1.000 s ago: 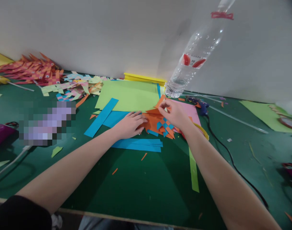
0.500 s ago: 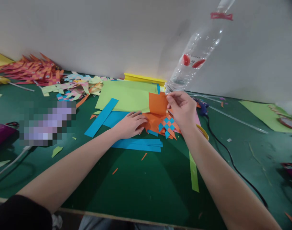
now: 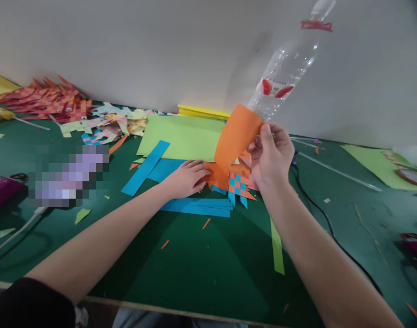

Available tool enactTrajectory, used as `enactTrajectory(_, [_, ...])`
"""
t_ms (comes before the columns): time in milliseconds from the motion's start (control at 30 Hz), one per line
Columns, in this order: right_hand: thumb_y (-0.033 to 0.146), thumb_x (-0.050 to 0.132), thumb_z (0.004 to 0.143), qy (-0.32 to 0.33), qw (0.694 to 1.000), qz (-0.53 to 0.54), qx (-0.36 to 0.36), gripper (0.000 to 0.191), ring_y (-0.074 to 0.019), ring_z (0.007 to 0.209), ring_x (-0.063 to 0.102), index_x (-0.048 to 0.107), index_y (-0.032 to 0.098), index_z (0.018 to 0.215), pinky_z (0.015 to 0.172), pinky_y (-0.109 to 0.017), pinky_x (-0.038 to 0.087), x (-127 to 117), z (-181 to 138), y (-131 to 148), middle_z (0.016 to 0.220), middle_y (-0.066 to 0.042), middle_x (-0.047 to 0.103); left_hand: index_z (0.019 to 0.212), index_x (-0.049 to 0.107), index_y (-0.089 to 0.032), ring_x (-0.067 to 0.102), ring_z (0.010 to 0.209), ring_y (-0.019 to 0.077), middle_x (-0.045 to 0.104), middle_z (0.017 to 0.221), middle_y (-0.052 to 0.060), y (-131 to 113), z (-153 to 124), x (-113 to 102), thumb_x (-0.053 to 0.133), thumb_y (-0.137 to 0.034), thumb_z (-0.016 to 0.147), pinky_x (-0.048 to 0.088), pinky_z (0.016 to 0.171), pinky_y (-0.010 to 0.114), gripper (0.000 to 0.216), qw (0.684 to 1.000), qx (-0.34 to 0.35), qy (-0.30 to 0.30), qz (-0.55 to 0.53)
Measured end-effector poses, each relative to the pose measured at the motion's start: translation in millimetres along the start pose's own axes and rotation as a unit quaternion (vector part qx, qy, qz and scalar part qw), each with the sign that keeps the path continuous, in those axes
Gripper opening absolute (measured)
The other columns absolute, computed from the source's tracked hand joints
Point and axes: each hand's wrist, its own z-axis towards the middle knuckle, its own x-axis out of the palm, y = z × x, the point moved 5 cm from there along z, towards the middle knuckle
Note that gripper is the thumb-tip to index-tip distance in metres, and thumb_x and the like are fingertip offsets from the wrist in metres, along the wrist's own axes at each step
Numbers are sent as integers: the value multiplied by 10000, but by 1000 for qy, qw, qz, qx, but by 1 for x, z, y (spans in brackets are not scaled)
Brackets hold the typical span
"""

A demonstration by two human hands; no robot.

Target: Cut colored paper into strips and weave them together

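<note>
My right hand (image 3: 271, 157) pinches the top edge of an orange paper sheet (image 3: 234, 139) and holds it curled up off the green table (image 3: 194, 269). My left hand (image 3: 184, 177) lies flat on the lower end of the orange paper, fingers stretched out and pressing it down. Just below my right hand lies a small woven piece (image 3: 238, 187) of blue and orange strips. Blue paper strips (image 3: 145, 166) and a stack of blue paper (image 3: 198, 207) lie around my left hand.
A light green sheet (image 3: 182, 136) lies behind the hands, with a yellow block (image 3: 201, 111) at the wall. A clear plastic bottle (image 3: 285, 73) leans above. Piles of woven paper pieces (image 3: 58, 102) sit at the far left. A black cable (image 3: 331, 228) runs on the right.
My right hand has lifted the orange sheet from the pile up and toward me, curling it over. My left hand has stayed pressed on the paper.
</note>
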Motion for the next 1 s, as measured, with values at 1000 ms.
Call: enactTrajectory(1000, [223, 705, 800, -141, 968, 57, 199, 179, -104, 699, 683, 551, 215, 709, 575, -201, 561, -28, 5, -43, 710, 39, 648, 1241, 537, -164, 477, 1276, 242, 570, 1317, 95, 0, -1, -4, 452, -207, 945, 354, 1090, 425, 310, 999, -19, -33, 15])
